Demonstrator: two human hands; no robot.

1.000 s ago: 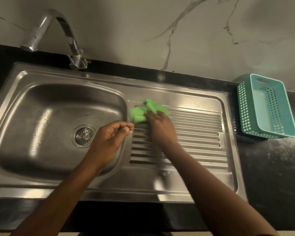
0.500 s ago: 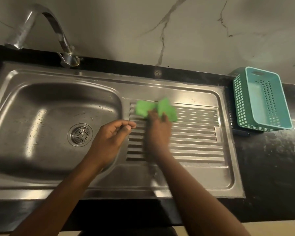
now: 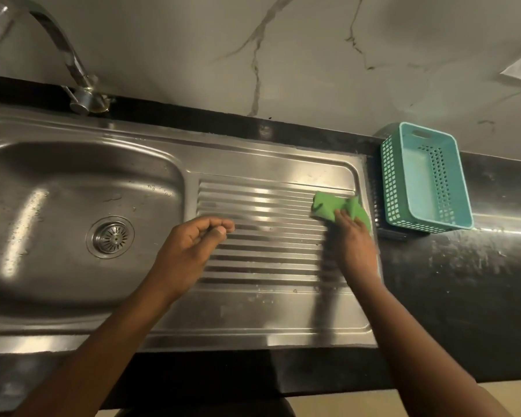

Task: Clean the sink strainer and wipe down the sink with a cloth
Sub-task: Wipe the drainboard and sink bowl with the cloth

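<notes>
On steel drainboard (image 3: 268, 206), right hand (image 3: 357, 245) presses green cloth (image 3: 328, 206).

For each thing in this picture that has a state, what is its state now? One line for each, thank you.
green cloth: crumpled, pressed on the drainboard's far right end.
right hand: fingers on the cloth, motion-blurred.
left hand: loosely curled, holds nothing, over the ribs.
sink strainer: seated in the drain.
faucet: no water running.
sink basin: no standing water, some droplets.
teal basket: on the counter, looks empty.
</notes>
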